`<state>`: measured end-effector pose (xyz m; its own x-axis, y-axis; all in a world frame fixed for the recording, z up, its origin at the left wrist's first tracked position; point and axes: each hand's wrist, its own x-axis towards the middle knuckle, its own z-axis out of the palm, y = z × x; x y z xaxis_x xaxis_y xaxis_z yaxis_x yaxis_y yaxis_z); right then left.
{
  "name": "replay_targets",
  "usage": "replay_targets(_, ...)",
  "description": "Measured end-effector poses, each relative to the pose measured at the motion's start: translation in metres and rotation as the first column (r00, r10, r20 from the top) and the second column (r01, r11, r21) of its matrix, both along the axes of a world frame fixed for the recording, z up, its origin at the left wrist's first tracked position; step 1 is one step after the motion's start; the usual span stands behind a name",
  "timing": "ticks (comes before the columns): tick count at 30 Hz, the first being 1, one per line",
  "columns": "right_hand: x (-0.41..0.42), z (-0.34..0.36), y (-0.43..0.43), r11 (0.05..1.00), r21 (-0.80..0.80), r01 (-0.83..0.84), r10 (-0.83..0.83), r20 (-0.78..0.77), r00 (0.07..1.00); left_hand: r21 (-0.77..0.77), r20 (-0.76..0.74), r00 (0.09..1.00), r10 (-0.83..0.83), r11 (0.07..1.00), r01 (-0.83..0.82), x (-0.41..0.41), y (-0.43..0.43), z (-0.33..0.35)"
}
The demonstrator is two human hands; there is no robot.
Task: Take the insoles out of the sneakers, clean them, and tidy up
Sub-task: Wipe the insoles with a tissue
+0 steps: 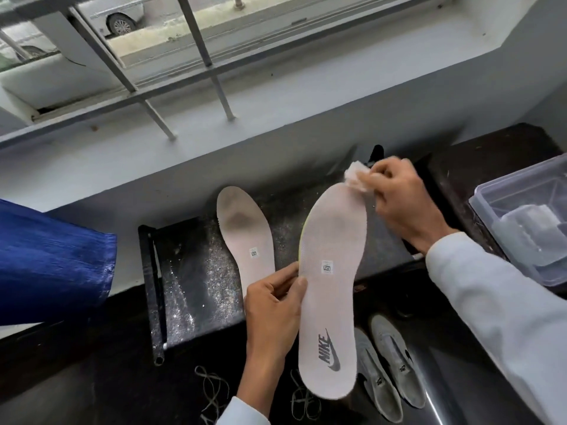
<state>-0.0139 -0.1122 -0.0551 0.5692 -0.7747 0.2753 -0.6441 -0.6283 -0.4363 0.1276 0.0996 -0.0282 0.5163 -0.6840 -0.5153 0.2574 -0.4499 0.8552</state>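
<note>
My left hand grips the left edge of a pale pink insole with a grey Nike logo, holding it up over the counter. My right hand pinches a small white wipe against the insole's toe end. A second insole, dirtier with a dark heel patch, lies flat on the black counter to the left. Two grey sneakers lie on the floor below, at the lower right.
A black speckled counter runs under a grey window ledge with metal bars. A clear plastic bin stands at the right. Blue fabric hangs at the left. Loose grey laces lie on the dark floor.
</note>
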Motion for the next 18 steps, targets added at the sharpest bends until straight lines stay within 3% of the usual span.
replay_targets(2, 0.001, 0.015, 0.003, 0.99, -0.054, 0.132, -0.127, 0.09, 0.988, -0.012, 0.004, 1.0, 0.01, 1.0, -0.01, 0.0, 0.001, -0.001)
replay_targets(3, 0.003, 0.024, 0.015, 0.992, -0.058, 0.116, -0.108, 0.137, 0.985, -0.014, 0.007, 1.0, 0.012, 1.0, -0.012, -0.001, 0.001, -0.002)
replay_targets(5, 0.007, 0.04, 0.052, 0.993, -0.058, -0.105, 0.114, 0.165, 0.98, -0.008, 0.016, 0.999, 0.033, 0.999, -0.033, 0.0, 0.0, -0.003)
replay_targets(8, 0.006, 0.038, 0.091, 0.831, 0.001, -0.556, 0.556, -0.007, 0.831, -0.018, 0.025, 0.999, 0.042, 0.999, -0.041, 0.001, -0.001, -0.003)
replay_targets(10, 0.004, 0.018, 0.082, 0.782, 0.03, -0.623, 0.623, -0.094, 0.777, -0.024, 0.009, 0.998, 0.056, 0.998, -0.056, 0.002, 0.0, -0.002)
replay_targets(12, 0.003, -0.005, 0.055, 0.851, 0.037, -0.523, 0.524, -0.113, 0.844, -0.009, 0.009, 0.997, 0.075, 0.997, -0.075, 0.003, 0.002, -0.002)
replay_targets(15, 0.001, -0.02, 0.007, 0.975, 0.009, -0.221, 0.22, -0.117, 0.968, 0.027, 0.013, 0.997, 0.073, 0.997, -0.074, 0.004, 0.008, -0.003)
replay_targets(18, -0.002, 0.0, -0.015, 0.994, -0.039, 0.098, -0.096, 0.048, 0.994, 0.027, -0.016, 0.993, 0.115, 0.993, -0.114, 0.006, 0.011, -0.003)
